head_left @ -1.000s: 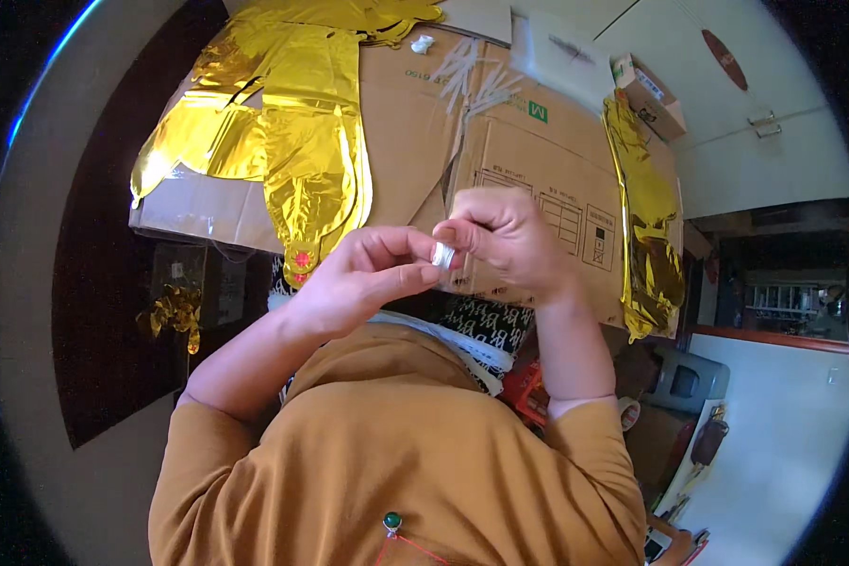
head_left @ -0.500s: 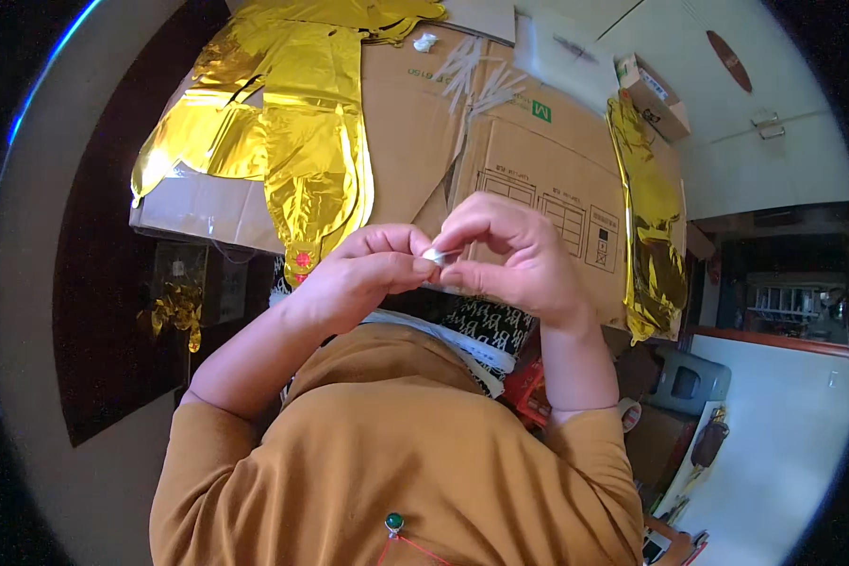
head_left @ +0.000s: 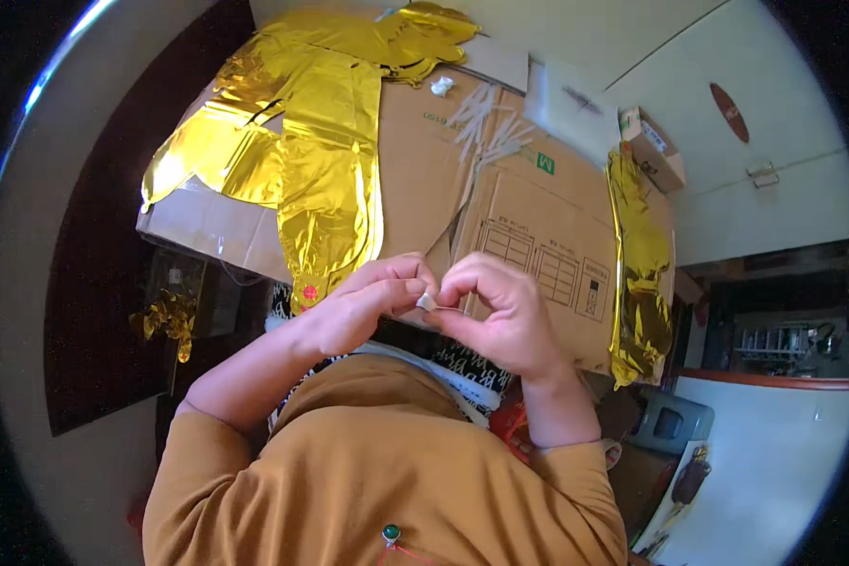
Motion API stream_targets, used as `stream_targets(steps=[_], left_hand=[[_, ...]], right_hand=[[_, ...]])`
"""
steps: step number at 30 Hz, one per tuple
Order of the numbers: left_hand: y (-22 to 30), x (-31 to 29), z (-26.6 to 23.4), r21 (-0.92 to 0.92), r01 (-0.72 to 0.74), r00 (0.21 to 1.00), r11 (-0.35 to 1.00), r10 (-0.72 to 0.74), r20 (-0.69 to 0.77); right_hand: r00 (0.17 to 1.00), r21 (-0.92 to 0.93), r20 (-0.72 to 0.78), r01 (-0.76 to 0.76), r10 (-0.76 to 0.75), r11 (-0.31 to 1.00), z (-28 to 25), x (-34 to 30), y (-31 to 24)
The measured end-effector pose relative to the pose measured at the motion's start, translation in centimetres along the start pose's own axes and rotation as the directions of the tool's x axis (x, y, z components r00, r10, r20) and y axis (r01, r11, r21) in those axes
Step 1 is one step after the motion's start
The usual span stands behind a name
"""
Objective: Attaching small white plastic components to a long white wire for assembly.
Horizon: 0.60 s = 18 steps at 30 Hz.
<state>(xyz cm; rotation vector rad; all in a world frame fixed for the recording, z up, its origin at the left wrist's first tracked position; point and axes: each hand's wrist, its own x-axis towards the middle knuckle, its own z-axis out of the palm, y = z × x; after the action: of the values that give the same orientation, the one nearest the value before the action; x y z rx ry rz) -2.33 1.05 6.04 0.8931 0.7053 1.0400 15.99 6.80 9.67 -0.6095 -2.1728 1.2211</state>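
Close in front of my body, both hands meet over a small white wad [head_left: 427, 302], its kind too small to make out. My left hand [head_left: 368, 300] pinches it between thumb and fingertips. From the other side my right hand [head_left: 500, 316] has thumb and forefinger closed near it, and a thin pale strand runs from the wad toward those fingers. Just beyond my hands lies a cardboard sheet [head_left: 538, 226]. Flat gold foil balloons [head_left: 330, 160] spread over its left part, one tail end hanging close to my left wrist.
Several thin white strips [head_left: 491, 132] fan out on the cardboard, beside a crumpled white piece [head_left: 441, 86]. Another folded gold foil [head_left: 643, 274] lies along the right edge, near a small cardboard box [head_left: 653, 149]. A grey plastic stool [head_left: 672, 422] stands at lower right.
Both hands have come slightly lower in the picture, still together at the white wad. The view has tilted, so the cardboard and foil sit lower too.
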Motion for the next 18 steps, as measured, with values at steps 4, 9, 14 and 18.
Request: stream_targets(steps=[4,9,14,18], left_hand=[[1.1,0.5,-0.5,0.118,0.036,0.995,0.992,-0.025,-0.094],[0.7,2.0,-2.2,-0.086,-0.037,0.988,0.996,0.024,-0.153],[3.0,2.9,-4.5,-0.223,-0.1,0.909,0.97,-0.003,-0.417],[3.3,1.3,-5.5,-0.15,-0.162,0.86,0.975,0.065,-0.506]], right_hand=[[0.977,-0.152,-0.205,0.033,-0.064,0.988,1.4,0.7,-1.2],[0.987,-0.224,-0.104,0.099,-0.125,0.97,0.4,3.8,0.8],[0.903,0.368,0.213,-0.428,0.373,0.825,-3.0,10.8,6.7],[0.835,-0.221,0.043,-0.528,0.549,0.82,-4.8,19.9,12.6]])
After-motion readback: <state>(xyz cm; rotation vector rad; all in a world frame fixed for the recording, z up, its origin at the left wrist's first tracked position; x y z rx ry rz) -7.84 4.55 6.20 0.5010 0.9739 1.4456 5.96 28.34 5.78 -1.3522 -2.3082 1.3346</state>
